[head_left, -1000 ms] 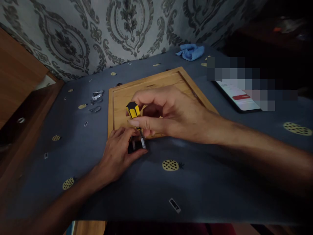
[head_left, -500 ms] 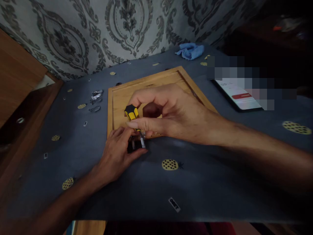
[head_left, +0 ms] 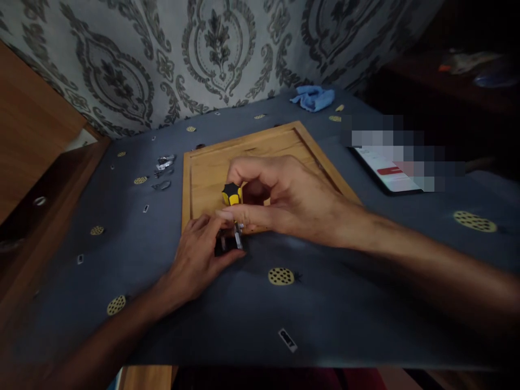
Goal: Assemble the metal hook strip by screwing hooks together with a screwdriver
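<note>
Between thumb and fingers, my right hand (head_left: pixel 292 197) grips a screwdriver (head_left: pixel 232 196) with a yellow and black handle. The screwdriver's shaft points down toward a small shiny metal piece (head_left: pixel 238 238). My left hand (head_left: pixel 200 246) is closed around that small part, its fingers above and thumb below, at the near edge of a wooden board (head_left: pixel 211 176). Fingers and shadow hide most of the part, so its kind is unclear. Whether the screwdriver's tip touches it cannot be made out.
Several small shiny metal pieces (head_left: pixel 164 165) lie left of the board. A phone (head_left: pixel 396 176) with a lit screen is at the right. A blue cloth (head_left: pixel 312 98) lies at the back, near the patterned wall (head_left: pixel 219 49). A pineapple-print cloth (head_left: pixel 325 314) covers the table.
The screwdriver has swung more upright, its handle shifting right and slightly down along with my right hand. My left hand keeps its hold on the small part. The view has shifted slightly.
</note>
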### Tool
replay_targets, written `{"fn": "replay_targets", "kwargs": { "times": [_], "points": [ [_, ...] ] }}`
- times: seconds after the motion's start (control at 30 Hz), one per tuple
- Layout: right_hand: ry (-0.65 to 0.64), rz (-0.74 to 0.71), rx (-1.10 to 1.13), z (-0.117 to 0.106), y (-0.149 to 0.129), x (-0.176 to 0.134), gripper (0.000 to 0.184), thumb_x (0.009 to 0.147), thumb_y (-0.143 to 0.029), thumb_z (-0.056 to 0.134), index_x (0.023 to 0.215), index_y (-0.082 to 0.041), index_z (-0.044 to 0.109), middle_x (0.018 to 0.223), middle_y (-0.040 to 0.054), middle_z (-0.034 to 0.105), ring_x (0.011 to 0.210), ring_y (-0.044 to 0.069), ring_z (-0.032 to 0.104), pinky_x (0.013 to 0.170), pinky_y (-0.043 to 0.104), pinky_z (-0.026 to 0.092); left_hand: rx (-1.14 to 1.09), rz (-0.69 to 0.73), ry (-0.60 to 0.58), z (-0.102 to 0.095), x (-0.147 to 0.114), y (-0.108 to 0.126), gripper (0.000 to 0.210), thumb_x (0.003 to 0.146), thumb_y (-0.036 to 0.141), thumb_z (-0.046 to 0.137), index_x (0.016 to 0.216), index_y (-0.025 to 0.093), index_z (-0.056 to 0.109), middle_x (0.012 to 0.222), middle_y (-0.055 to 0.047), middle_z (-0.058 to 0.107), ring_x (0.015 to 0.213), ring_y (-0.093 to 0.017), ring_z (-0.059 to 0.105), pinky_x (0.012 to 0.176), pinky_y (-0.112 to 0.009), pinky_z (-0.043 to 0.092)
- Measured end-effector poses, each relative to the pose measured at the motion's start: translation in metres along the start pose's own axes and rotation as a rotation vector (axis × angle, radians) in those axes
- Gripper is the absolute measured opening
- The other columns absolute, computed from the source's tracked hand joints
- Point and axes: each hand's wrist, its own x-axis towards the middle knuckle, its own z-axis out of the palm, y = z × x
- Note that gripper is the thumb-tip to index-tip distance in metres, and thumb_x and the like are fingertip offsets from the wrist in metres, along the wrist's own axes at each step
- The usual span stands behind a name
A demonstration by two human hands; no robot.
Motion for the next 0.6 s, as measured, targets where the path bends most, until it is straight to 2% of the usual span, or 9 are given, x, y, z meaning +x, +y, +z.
{"fn": "replay_targets", "kwargs": {
  "times": [0.07,0.17,0.27,0.4,0.5,0.6],
  "points": [
    [-0.009,0.003,0.012,0.0006,0.0011,0.0002,0.023,0.088,-0.021,0.07,0.078,-0.021,0.049,0.063,-0.0083,0.052,0.058,0.007,0.051,0.052,0.022,0.038,-0.007,-0.003,0.0,0.0009,-0.0002,-0.0006,0.034,0.085,0.029,0.079,0.112,0.024,0.058,0.107,-0.003,0.072,0.1,-0.028,0.065,0.087,-0.042,0.05],
    [-0.111,-0.005,0.072,-0.0021,0.0012,0.0011,0.009,0.092,-0.02,0.063,0.089,-0.019,0.054,0.071,-0.0055,0.06,0.063,0.009,0.059,0.057,0.023,0.043,-0.005,-0.031,0.001,0.0023,-0.0004,-0.0016,0.032,0.084,0.031,0.08,0.106,0.024,0.059,0.104,-0.003,0.072,0.097,-0.028,0.065,0.083,-0.041,0.05],
    [-0.157,-0.043,0.071,-0.0033,0.0025,0.0014,0.01,0.094,-0.019,0.06,0.085,-0.018,0.055,0.071,-0.0052,0.059,0.063,0.008,0.057,0.057,0.022,0.042,0.003,-0.022,0.008,0.003,-0.0005,-0.0027,0.033,0.084,0.032,0.08,0.108,0.025,0.059,0.104,-0.003,0.072,0.096,-0.027,0.065,0.083,-0.041,0.05],
    [0.011,-0.077,-0.025,0.0017,0.0077,-0.0002,0.024,0.093,-0.022,0.067,0.077,-0.019,0.049,0.065,-0.0083,0.046,0.059,0.006,0.044,0.054,0.023,0.033,0.003,-0.009,-0.015,0.0024,-0.0008,-0.003,0.036,0.086,0.032,0.079,0.113,0.025,0.057,0.107,-0.003,0.072,0.1,-0.027,0.065,0.086,-0.041,0.05],
    [0.126,-0.105,-0.068,0.0036,0.01,-0.0016,0.025,0.094,-0.022,0.067,0.077,-0.02,0.048,0.069,-0.0076,0.046,0.061,0.007,0.043,0.056,0.024,0.034,0.006,-0.021,-0.012,0.0017,-0.0011,-0.0022,0.032,0.085,0.032,0.079,0.108,0.025,0.057,0.102,-0.002,0.071,0.095,-0.026,0.065,0.083,-0.041,0.05],
    [0.183,-0.122,-0.102,0.0014,0.0099,-0.0026,0.022,0.092,-0.021,0.067,0.08,-0.02,0.05,0.073,-0.0067,0.046,0.062,0.007,0.043,0.058,0.025,0.035,0.002,-0.007,0.0,0.0014,-0.0014,-0.0018,0.034,0.085,0.032,0.079,0.109,0.025,0.057,0.101,-0.001,0.071,0.094,-0.026,0.065,0.083,-0.04,0.05]
  ]
}}
